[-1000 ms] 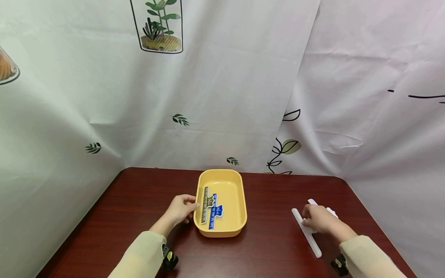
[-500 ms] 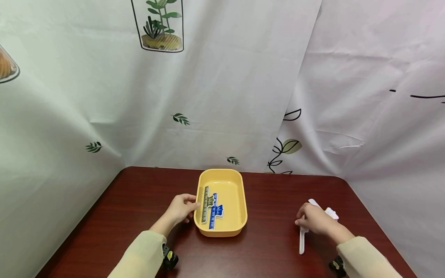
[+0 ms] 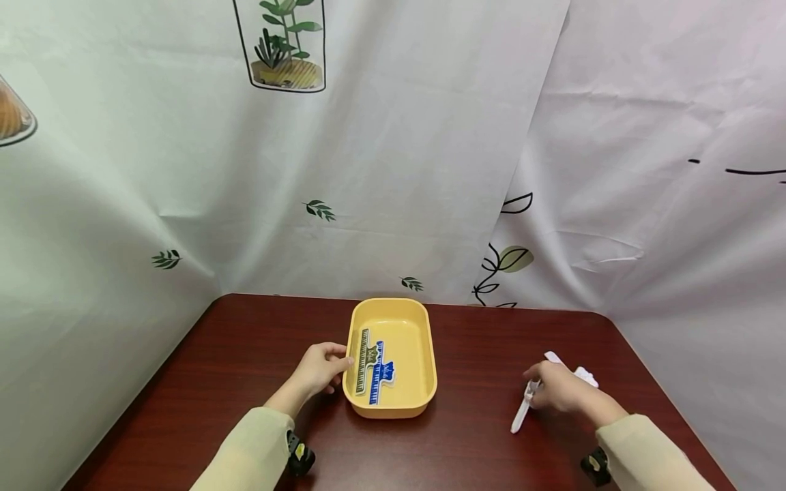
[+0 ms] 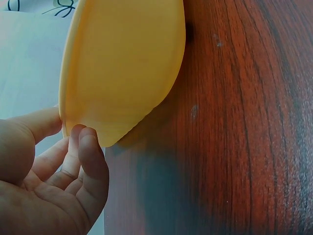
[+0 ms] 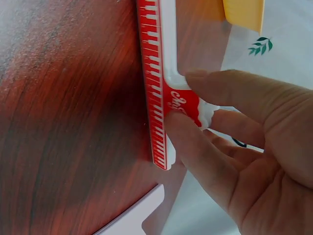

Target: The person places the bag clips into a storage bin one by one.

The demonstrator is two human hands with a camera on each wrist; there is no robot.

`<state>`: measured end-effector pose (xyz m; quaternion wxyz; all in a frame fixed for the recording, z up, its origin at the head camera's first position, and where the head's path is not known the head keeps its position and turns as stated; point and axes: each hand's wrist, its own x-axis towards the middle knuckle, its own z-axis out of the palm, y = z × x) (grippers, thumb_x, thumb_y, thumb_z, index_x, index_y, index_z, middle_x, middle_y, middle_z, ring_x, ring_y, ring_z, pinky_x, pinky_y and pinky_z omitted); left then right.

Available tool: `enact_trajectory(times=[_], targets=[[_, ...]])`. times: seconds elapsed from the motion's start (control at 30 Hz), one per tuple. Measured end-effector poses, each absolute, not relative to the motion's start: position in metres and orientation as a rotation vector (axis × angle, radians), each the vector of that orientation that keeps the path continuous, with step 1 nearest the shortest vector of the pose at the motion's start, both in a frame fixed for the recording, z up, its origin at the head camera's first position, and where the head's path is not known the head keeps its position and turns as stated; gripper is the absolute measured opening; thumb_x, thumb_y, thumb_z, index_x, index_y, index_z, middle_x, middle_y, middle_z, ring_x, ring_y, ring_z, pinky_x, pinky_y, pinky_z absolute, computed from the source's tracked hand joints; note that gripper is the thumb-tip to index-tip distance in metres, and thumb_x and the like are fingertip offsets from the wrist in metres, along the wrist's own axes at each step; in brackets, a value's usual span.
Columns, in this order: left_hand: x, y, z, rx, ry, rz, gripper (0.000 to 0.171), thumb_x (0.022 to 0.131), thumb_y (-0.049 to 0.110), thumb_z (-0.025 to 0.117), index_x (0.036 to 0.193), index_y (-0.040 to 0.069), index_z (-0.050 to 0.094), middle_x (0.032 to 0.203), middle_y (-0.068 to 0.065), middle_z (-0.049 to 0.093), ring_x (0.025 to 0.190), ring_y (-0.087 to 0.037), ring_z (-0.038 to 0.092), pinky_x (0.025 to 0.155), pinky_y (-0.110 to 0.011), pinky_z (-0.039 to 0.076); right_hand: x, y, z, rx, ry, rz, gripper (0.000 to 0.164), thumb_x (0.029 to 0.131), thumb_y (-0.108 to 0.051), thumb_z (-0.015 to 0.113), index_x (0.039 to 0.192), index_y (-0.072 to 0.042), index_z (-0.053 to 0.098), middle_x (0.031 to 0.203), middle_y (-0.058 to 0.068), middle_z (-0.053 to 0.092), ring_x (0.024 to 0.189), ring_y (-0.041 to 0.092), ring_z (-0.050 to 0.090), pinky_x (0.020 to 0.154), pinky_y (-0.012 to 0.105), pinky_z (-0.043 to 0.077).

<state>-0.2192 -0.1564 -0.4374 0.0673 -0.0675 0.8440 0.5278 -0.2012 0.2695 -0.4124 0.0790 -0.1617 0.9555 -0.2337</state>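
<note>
My left hand (image 3: 319,372) pinches the near-left rim of a yellow plastic tray (image 3: 410,354) between thumb and fingers; the left wrist view shows this grip on the tray wall (image 4: 127,63). Inside, toward the left, lie an olive piano-key clip (image 3: 363,368) and a blue one (image 3: 376,378), side by side. On the right, my right hand (image 3: 560,390) holds a long clip (image 3: 520,416) by its handle, its bar turned on edge. In the right wrist view this clip (image 5: 155,98) has a red face with white piano keys, with thumb and fingers at its lettered handle.
Beyond my right hand, another white-backed clip (image 3: 586,376) lies on the dark red wooden table (image 3: 473,436), partly hidden by the hand. A printed white curtain (image 3: 399,170) hangs behind the table's far edge and along both sides.
My right hand has taken hold of the clip that lay flat with its white side up. Its bar has been tipped on edge and swung toward the lower left. My left hand and the tray stay put.
</note>
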Motion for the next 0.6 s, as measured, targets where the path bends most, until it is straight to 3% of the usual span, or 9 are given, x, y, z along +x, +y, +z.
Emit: enact_trajectory(times=[0.17, 0.43, 0.6], targets=[[-0.219, -0.157, -0.437, -0.205, 2.543, 1.592, 0.034, 0.087, 0.014, 0.065, 0.116, -0.001, 0.06, 0.079, -0.008, 0.06, 0.055, -0.017, 0.052, 0.044, -0.028, 0.048, -0.205, 0.27, -0.415, -0.569, 2.936, -0.568, 0.035, 0.069, -0.011, 0.077, 0.097, 0.008, 0.068, 0.085, 0.011, 0.069, 0.077, 0.018, 0.061, 0.062, 0.029, 0.05], [-0.219, -0.157, -0.437, -0.204, 2.537, 1.602, 0.035, 0.087, 0.014, 0.066, 0.117, -0.002, 0.059, 0.079, -0.008, 0.06, 0.055, -0.017, 0.053, 0.044, -0.028, 0.048, -0.209, 0.268, -0.423, -0.69, 3.057, -0.46, 0.004, 0.07, -0.006, 0.07, 0.074, -0.006, 0.069, 0.069, -0.004, 0.064, 0.062, 0.003, 0.05, 0.055, 0.022, 0.044], [-0.219, -0.157, -0.438, -0.202, 2.545, 1.602, 0.034, 0.087, 0.014, 0.066, 0.116, -0.002, 0.06, 0.078, -0.008, 0.06, 0.054, -0.017, 0.052, 0.044, -0.028, 0.048, -0.209, 0.266, -0.426, -0.716, 3.067, -0.46, 0.013, 0.077, -0.009, 0.069, 0.066, -0.014, 0.066, 0.063, -0.01, 0.06, 0.059, 0.0, 0.048, 0.054, 0.021, 0.043]])
